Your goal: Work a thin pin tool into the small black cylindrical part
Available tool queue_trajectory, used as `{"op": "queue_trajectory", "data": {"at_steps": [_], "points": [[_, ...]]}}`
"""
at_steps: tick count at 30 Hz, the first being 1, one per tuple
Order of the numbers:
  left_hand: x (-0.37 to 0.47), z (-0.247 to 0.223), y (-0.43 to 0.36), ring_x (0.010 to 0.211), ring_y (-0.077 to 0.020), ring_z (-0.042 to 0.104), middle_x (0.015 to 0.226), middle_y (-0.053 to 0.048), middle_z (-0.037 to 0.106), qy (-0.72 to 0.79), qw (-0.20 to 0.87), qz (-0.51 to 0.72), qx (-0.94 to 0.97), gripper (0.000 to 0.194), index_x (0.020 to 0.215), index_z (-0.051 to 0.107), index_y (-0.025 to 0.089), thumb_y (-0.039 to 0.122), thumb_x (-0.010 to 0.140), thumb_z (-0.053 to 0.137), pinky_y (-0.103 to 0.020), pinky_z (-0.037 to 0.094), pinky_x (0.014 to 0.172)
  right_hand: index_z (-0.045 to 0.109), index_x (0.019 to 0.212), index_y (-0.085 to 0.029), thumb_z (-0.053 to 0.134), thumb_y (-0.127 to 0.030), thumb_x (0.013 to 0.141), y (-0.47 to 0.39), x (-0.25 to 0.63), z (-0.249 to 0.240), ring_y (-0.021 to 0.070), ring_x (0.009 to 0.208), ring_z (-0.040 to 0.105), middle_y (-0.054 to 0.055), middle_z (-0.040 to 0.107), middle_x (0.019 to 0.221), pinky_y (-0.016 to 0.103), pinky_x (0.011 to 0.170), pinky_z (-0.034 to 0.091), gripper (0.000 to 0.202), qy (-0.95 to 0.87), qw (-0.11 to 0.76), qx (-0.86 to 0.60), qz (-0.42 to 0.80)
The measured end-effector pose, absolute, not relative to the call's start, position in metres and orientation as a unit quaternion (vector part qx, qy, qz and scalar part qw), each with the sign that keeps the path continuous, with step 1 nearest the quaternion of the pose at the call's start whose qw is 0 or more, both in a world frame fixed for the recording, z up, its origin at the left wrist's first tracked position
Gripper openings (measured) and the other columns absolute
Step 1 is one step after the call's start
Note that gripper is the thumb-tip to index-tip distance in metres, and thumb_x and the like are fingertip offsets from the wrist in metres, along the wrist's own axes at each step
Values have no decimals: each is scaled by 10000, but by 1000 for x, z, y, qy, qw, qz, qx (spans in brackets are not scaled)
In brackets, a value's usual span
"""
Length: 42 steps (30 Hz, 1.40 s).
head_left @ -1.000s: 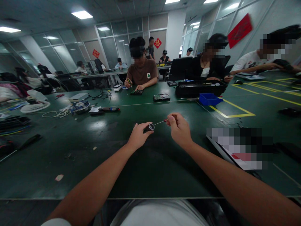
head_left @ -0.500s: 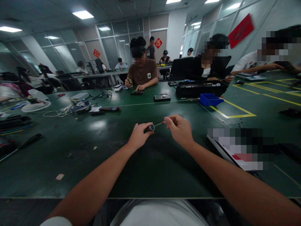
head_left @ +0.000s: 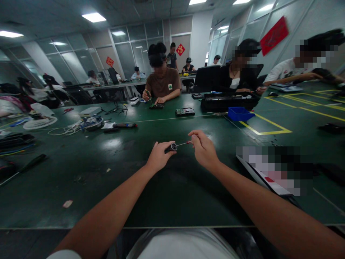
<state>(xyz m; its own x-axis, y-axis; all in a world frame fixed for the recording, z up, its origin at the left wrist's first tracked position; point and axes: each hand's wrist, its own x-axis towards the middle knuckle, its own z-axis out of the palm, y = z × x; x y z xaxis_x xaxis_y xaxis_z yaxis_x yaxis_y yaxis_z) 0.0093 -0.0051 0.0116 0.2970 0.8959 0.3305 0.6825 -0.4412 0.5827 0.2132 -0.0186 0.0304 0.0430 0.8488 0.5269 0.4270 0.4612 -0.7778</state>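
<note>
My left hand (head_left: 159, 155) is closed around a small dark cylinder (head_left: 174, 146) whose round, light-rimmed end faces me and to the right. In my right hand (head_left: 204, 146) is a thin screwdriver (head_left: 188, 142) with a red handle, gripped between thumb and fingers. Its metal shaft points left, and the tip meets the cylinder's open end; the exact contact is too small to make out. Both hands are held above the green table (head_left: 172, 187), near its middle. Most of the handle is hidden by my right fingers.
A blue bin (head_left: 240, 114) and a long black housing (head_left: 229, 102) stand ahead to the right. A white box-like item (head_left: 269, 172) lies by my right forearm. Cables (head_left: 93, 123) and a dark tool (head_left: 125, 125) are at left. A co-worker (head_left: 163, 81) works opposite.
My right fingers have loosened and shifted on the screwdriver handle, the index finger now raised more. My left hand and the cylinder stay in place.
</note>
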Motion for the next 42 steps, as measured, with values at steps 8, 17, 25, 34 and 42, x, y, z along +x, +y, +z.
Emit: {"op": "queue_trajectory", "data": {"at_steps": [8, 17, 25, 34, 42], "points": [[8, 12, -4, 1219, -270, 598, 1282, -68, 683, 508, 161, 312, 786, 395, 1265, 644, 260, 275, 872, 688, -582, 243, 1168, 559, 1085, -235, 504, -353, 936, -14, 210, 24, 200, 807, 642, 26, 663, 869, 371, 772, 496, 197, -631, 585, -435, 264], [6, 12, -4, 1240, -252, 583, 1294, -51, 678, 461, 156, 338, 806, 390, 1248, 657, 284, 278, 861, 703, -559, 246, 1175, 570, 768, -222, 551, -425, 900, 5, 213, 17, 141, 548, 532, -16, 550, 629, 360, 662, 564, 242, -379, 611, -417, 556], [7, 10, -3, 1231, -256, 586, 1295, -54, 676, 478, 151, 335, 798, 412, 1271, 643, 293, 302, 863, 702, -572, 234, 1177, 584, 867, -236, 594, -502, 876, 1, 209, 18, 153, 664, 610, 3, 634, 764, 324, 648, 552, 266, -481, 651, -426, 403], [7, 11, -4, 1202, -254, 604, 1271, -51, 688, 490, 147, 330, 793, 425, 1275, 637, 282, 334, 860, 708, -571, 222, 1184, 581, 941, -230, 542, -479, 928, -6, 209, 21, 176, 697, 648, 18, 663, 804, 366, 692, 543, 252, -549, 637, -425, 335], [8, 11, -5, 1201, -253, 602, 1276, -54, 685, 496, 145, 327, 791, 424, 1291, 626, 275, 332, 875, 688, -556, 223, 1186, 611, 891, -218, 574, -439, 915, -17, 208, 32, 187, 699, 658, 36, 700, 772, 354, 686, 528, 226, -574, 625, -452, 275]]}}
